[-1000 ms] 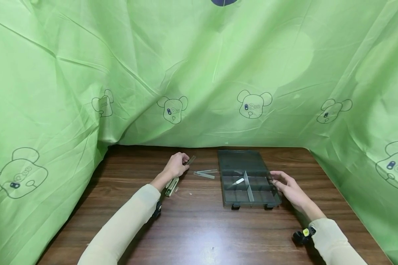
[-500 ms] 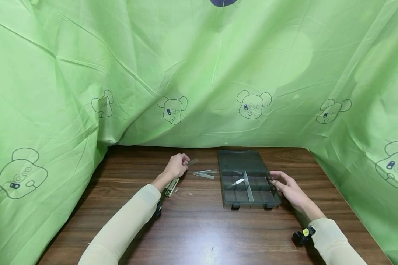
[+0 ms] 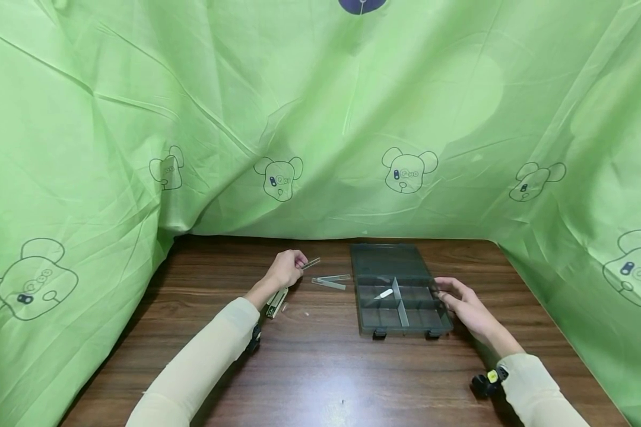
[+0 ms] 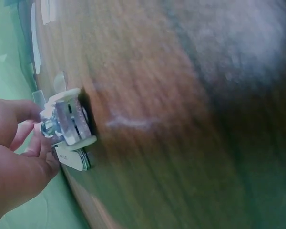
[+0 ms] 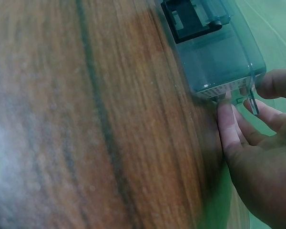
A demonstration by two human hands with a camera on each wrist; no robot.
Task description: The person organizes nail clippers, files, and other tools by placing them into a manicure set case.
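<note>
My left hand (image 3: 287, 270) pinches a thin clear strip (image 3: 312, 263) by its near end, above the table's left half. Beneath that wrist lies a pale, narrow item with metal parts (image 4: 70, 121) and a label (image 4: 70, 159), partly hidden by the hand in the head view. On the right, my right hand (image 3: 462, 299) grips the right side of a smoky clear divider box (image 3: 376, 328), fingers at its wall (image 5: 219, 86). The box's lid (image 3: 384, 259) is laid back. In its far left compartment sits a small white piece with a pointed end (image 3: 384, 294).
Two more clear strips (image 3: 331, 285) lie crossed between the left hand and the box. Tiny clear bits (image 3: 307, 314) are scattered near the pale item. A green cloth (image 3: 331, 196) with bear faces hangs behind and beside the wooden table (image 3: 320, 367).
The clear strip in my left hand has turned from a steep slant to a flatter one, its tip pointing further right. The left hand has dropped slightly nearer. My right hand has stayed at the box.
</note>
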